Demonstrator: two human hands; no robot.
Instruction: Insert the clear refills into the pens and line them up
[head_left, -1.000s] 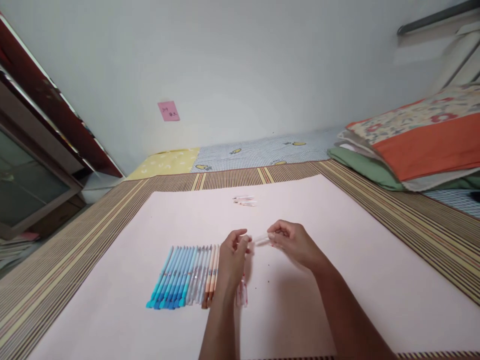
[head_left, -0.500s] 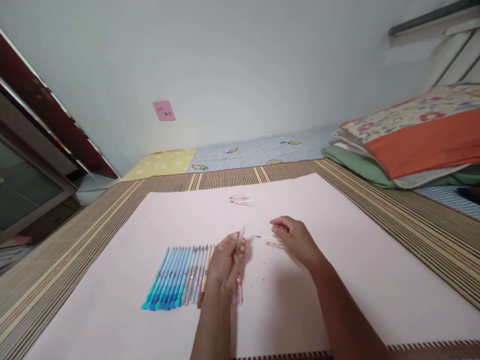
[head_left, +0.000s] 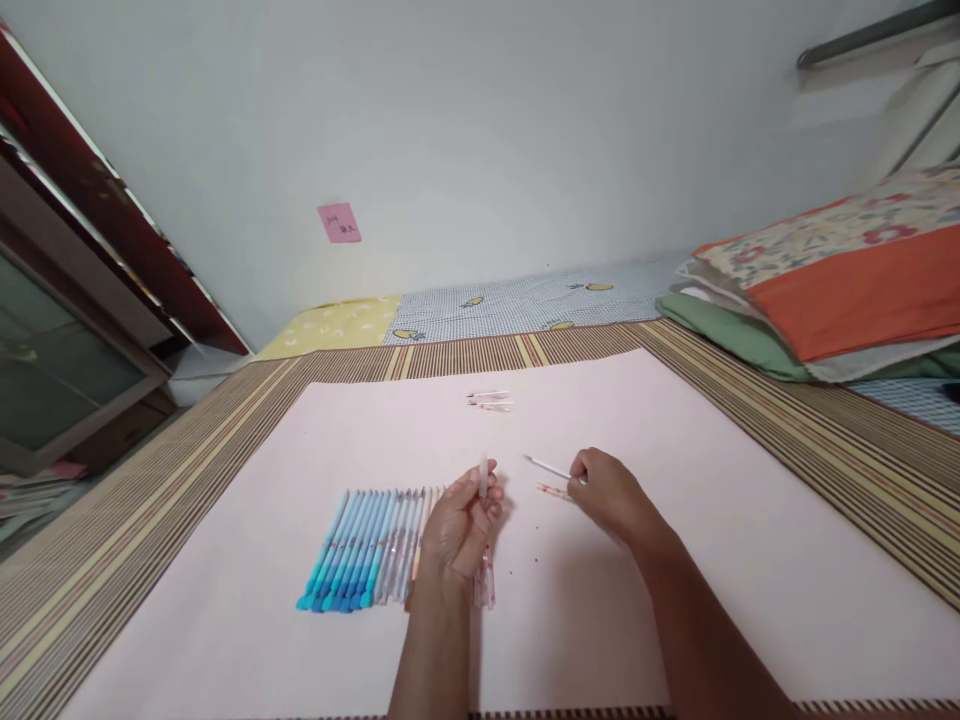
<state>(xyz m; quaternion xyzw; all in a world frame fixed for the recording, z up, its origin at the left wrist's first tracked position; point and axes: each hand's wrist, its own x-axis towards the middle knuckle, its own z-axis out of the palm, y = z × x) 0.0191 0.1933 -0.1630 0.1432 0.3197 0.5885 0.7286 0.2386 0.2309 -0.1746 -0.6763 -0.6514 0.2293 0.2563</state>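
Note:
Between the fingers of my left hand (head_left: 463,510) a translucent pen barrel (head_left: 484,478) stands nearly upright. My right hand (head_left: 609,492) pinches a thin white pen refill (head_left: 551,467) by one end, its dark tip pointing left towards the barrel, some way apart from it. Just below the refill lies a clear pen part with reddish print (head_left: 553,491) on the pink sheet. Under and beside my left wrist runs a row of pens: blue pens (head_left: 349,550), clear grey ones (head_left: 397,550), then orange-brown and clear reddish ones (head_left: 489,580), partly hidden by my forearm.
A few refills and clear parts (head_left: 491,401) lie near the far side of the pink sheet (head_left: 390,430). Small dark specks (head_left: 536,560) dot the sheet. A striped mat (head_left: 247,440) lies underneath. Folded bedding (head_left: 862,280) is at the right, against the wall.
My right hand has closed on the white refill and lifted it from beside the clear part. My left hand has turned the barrel more upright. The view has shifted slightly.

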